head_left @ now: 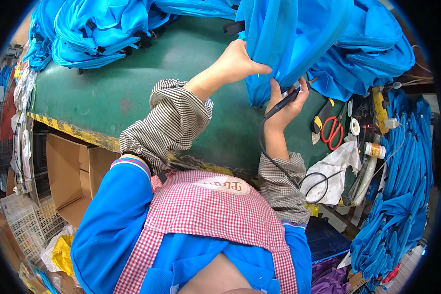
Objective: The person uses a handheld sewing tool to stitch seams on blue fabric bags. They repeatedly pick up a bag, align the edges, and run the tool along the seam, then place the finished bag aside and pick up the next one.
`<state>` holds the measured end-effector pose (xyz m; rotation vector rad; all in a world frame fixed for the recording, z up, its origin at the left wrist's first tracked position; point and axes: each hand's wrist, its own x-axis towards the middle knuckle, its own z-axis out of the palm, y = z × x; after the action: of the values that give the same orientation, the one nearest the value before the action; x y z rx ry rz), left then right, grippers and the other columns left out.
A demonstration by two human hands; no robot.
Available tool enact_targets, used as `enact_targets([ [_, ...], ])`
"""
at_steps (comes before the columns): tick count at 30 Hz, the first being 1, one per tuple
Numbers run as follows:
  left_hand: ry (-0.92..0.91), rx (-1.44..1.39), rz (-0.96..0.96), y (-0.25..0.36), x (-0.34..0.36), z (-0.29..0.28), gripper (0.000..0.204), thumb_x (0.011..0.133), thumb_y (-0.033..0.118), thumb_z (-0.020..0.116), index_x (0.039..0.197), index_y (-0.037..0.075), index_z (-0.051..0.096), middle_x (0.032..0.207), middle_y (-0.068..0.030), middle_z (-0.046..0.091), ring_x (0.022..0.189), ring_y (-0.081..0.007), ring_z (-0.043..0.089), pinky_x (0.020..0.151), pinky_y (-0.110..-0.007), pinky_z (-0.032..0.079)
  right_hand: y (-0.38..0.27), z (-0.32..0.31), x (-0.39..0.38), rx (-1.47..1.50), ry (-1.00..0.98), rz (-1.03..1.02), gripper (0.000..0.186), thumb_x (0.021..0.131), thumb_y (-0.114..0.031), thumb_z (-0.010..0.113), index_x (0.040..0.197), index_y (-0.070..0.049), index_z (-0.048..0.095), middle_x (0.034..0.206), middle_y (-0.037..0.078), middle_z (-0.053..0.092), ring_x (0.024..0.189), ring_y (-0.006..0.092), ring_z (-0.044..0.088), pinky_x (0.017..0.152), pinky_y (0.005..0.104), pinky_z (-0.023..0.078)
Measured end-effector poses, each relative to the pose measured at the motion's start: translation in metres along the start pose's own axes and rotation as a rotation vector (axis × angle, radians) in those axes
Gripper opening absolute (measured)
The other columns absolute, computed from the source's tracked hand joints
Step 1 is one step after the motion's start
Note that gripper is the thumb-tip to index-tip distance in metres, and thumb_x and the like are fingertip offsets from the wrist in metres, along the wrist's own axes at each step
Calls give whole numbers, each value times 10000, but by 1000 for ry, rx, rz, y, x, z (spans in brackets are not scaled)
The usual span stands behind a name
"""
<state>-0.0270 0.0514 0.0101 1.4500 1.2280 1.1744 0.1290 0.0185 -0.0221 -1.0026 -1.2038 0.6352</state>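
My left hand (239,62) is closed on the edge of a blue fabric piece (274,44), its thumb pressed along the cloth. The piece hangs upright in folds over the far part of the green table, its lower corner near the tabletop. Just right of that corner, my right hand (285,110) grips a black pen-shaped tool (285,102) with a cord running down past my sleeve. The tool's thin end points up and right; my right thumb is at the fabric's lower edge. Whether that thumb also pinches the cloth I cannot tell.
Blue fabric heaps (98,34) lie at the far left and far right. Right of my hands are red-handled scissors (332,133), a yellow-black cutter (322,115), a tape roll (354,126), a white cloth (328,171) and a small bottle (375,150). A cardboard box (66,166) stands below the table's left edge.
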Motion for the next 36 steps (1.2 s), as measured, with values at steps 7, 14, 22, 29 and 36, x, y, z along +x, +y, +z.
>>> enact_targets([
  [7,-22,-20,41,15,1,2,515,666,81,809,1118,-26,588,1044,-106,667,925,-177,636,849,-336,516,-61,-54,-8,-236,-96,-656,343,917,-285,525,1029,36,561,853,122,624,671,218,569,831,428,456],
  [14,-49,34,25,17,5,2,510,660,106,818,1100,-24,597,1033,-111,669,909,-175,637,844,-331,513,-53,-57,-13,-274,-309,-699,107,771,-93,520,758,-52,618,594,33,519,514,175,476,826,394,427],
  [22,-26,-138,94,20,1,5,481,620,108,822,1018,-71,619,970,-133,675,860,-186,638,808,-311,513,-48,-41,-4,-357,-364,-716,100,749,-86,532,770,-59,626,578,32,500,514,178,480,812,392,435],
  [29,-118,-418,226,34,-24,25,578,679,58,801,1203,28,560,1113,-60,637,1039,-154,583,926,-336,468,-96,-16,50,-171,-158,-842,156,901,-149,559,935,4,558,988,236,631,764,312,617,860,422,468],
  [36,-308,620,260,100,-55,-44,207,789,223,708,891,43,699,859,-169,679,736,-265,674,648,-338,511,-95,21,99,-141,-174,-925,205,672,41,662,836,-55,585,1017,227,654,715,333,612,688,385,504],
])
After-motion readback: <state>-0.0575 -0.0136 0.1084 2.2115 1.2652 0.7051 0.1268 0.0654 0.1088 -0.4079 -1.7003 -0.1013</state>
